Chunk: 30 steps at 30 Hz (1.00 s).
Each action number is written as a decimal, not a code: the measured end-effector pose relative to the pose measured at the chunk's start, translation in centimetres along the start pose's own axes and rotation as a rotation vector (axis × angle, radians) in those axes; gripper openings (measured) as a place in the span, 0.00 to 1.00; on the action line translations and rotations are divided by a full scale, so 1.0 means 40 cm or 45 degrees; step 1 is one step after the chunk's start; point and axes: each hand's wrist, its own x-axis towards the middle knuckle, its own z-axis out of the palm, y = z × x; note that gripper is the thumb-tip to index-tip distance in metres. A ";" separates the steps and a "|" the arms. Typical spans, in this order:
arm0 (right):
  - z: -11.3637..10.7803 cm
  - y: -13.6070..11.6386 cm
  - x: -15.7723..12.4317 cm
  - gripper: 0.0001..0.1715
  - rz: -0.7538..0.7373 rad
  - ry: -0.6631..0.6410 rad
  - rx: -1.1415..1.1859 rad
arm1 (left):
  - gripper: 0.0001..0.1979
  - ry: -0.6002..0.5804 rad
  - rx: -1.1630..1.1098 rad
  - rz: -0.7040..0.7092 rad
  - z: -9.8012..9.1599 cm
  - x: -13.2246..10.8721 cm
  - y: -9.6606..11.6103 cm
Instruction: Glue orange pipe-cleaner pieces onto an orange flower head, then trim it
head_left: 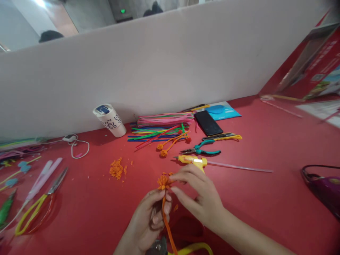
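An orange fuzzy pipe-cleaner flower (163,182) with a long orange stem (167,225) is in my left hand (150,216). The thumb and fingers close around the stem just below the bloom. At the bloom's right edge, the fingertips of my right hand (200,198) touch an orange petal, with the thumb visibly apart from them. Under my left hand lies a pair of scissors with a yellow handle (198,247), partly hidden. A small orange scrap (176,208) lies between the hands.
Orange fluff (116,169) lies at left. Beyond my hands are a yellow glue gun (192,160), teal pliers (207,146), a phone (208,123), pipe cleaners (164,119) and a white tumbler (113,122). Yellow-and-red-handled scissors (44,202) and a pink-white tool (44,179) lie left.
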 end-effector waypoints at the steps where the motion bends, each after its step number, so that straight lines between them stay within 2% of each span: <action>1: -0.005 0.000 0.003 0.05 0.094 -0.007 0.057 | 0.08 -0.001 0.015 0.007 0.001 0.000 0.000; 5: -0.011 0.003 0.012 0.10 0.536 -0.255 0.441 | 0.09 0.040 0.353 0.237 -0.004 0.003 -0.004; 8: -0.006 0.000 0.011 0.08 0.697 -0.379 0.679 | 0.10 0.058 0.552 0.413 -0.018 0.004 -0.007; 12: -0.008 -0.022 0.011 0.03 0.734 -0.341 0.695 | 0.10 0.021 0.661 0.530 -0.035 -0.004 -0.004; 17: -0.013 -0.045 0.009 0.04 0.715 -0.291 0.696 | 0.11 -0.059 0.866 0.661 -0.035 -0.017 0.000; 25: -0.021 -0.052 0.003 0.04 0.689 -0.332 0.732 | 0.13 -0.109 1.254 0.970 -0.024 -0.023 0.014; 30: -0.024 -0.056 0.002 0.05 0.685 -0.351 0.727 | 0.12 -0.099 1.373 1.018 -0.016 -0.029 0.022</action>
